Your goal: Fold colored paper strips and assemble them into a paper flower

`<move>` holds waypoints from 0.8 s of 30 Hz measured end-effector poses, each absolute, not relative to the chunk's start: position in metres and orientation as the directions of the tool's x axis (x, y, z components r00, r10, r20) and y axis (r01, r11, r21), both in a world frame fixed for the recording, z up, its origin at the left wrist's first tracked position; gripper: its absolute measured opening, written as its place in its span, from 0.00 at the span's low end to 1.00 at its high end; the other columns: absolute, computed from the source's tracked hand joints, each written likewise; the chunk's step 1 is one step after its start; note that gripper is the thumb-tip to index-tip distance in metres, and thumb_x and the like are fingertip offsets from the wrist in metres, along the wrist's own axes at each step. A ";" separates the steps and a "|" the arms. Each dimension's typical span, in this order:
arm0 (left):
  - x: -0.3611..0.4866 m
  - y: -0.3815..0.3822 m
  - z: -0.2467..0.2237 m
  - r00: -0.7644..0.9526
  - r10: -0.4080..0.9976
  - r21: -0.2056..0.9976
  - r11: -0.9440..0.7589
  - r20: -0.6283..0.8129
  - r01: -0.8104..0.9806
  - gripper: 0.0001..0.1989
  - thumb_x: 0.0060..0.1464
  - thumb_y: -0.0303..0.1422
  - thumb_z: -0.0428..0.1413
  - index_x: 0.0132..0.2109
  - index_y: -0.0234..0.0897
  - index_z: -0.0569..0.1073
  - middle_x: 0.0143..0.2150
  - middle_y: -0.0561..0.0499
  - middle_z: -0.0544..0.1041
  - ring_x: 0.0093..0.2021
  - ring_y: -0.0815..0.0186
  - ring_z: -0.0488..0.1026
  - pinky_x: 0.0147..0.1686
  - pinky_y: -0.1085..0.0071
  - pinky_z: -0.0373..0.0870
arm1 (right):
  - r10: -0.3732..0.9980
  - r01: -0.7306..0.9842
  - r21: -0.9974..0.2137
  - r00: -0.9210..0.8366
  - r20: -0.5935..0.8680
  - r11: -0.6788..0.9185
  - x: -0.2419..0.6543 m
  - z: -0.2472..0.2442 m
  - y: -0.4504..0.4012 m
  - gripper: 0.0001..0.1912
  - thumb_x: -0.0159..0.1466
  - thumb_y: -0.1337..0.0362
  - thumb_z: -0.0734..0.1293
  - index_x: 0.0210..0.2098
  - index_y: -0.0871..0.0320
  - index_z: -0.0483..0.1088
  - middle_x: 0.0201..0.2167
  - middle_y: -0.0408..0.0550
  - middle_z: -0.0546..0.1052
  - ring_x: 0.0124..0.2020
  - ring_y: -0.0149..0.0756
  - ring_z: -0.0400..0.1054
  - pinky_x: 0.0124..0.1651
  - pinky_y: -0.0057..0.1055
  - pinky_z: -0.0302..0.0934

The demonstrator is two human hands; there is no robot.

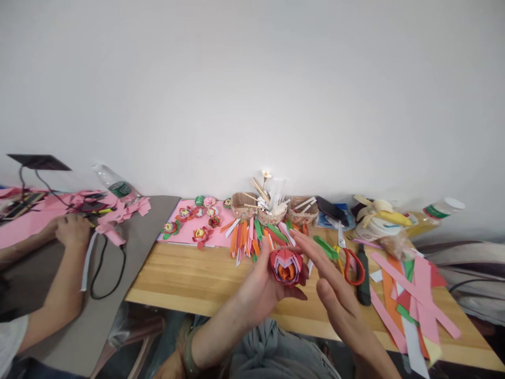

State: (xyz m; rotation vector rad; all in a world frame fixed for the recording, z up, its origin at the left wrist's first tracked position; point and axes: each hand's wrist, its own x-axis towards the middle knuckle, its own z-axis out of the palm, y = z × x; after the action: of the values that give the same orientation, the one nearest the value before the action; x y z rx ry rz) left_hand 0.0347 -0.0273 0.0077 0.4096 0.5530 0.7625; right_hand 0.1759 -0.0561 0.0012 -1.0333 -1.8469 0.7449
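- The left hand (pixel 262 287) is cupping a red paper flower (pixel 286 271), its fingers curling beneath and around it.
- The flower is facing outward with an orange centre and is hovering over the wooden table (pixel 177 268), towards the middle of its near edge.
- The right hand (pixel 339 289) is spreading just beside the flower, fingers stretching out and thumb standing apart; whether its fingertips are touching the petals, I cannot tell.
- Folded paper strips (pixel 245 239) are lying in a row behind the hands, in front of three small baskets (pixel 242 211) that are standing along the back edge.
- Finished-looking paper flowers (pixel 200 235) are resting on a pink sheet (pixel 223 231) at the back left corner.
- Red-handled scissors (pixel 353 266) are lying to the right of the right hand, next to a dark tool (pixel 363 279).
- Loose coloured strips (pixel 424 295) are crossing one another towards the right edge, some overhanging the near edge.
- A co-worker's hand (pixel 73 230) is working at the grey table (pixel 138 252) on the left.
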 end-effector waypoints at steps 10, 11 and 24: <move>0.033 -0.023 0.003 0.636 0.678 0.461 0.728 -0.370 -0.507 0.28 0.52 0.55 0.47 0.42 0.35 0.75 0.32 0.50 0.73 0.29 0.68 0.66 0.29 0.73 0.62 | 0.894 0.420 -0.789 -0.239 0.380 0.448 0.162 -0.011 -0.051 0.39 0.57 0.53 0.68 0.63 0.47 0.48 0.62 0.51 0.59 0.62 0.45 0.53 0.58 0.43 0.56; 0.033 -0.022 0.002 0.646 0.665 0.462 0.738 -0.374 -0.492 0.29 0.53 0.55 0.45 0.44 0.35 0.74 0.33 0.49 0.74 0.31 0.67 0.67 0.30 0.72 0.62 | 0.893 0.445 -0.774 -0.224 0.390 0.450 0.162 -0.013 -0.050 0.39 0.58 0.57 0.69 0.63 0.47 0.48 0.62 0.51 0.60 0.62 0.45 0.54 0.58 0.43 0.57; 0.029 -0.022 -0.024 0.709 0.665 0.365 0.736 -0.234 -0.570 0.20 0.58 0.44 0.47 0.46 0.33 0.73 0.37 0.45 0.78 0.32 0.67 0.75 0.36 0.73 0.67 | 0.885 0.491 -0.767 -0.019 0.465 0.414 0.166 -0.041 -0.040 0.21 0.55 0.57 0.71 0.47 0.52 0.68 0.45 0.52 0.74 0.48 0.47 0.68 0.49 0.43 0.63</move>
State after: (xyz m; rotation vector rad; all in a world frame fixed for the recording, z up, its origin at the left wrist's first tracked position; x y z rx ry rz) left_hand 0.0293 -0.0216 -0.0245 0.2763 0.3654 0.6945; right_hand 0.1657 -0.0399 -0.0408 -1.2210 -1.6649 0.4910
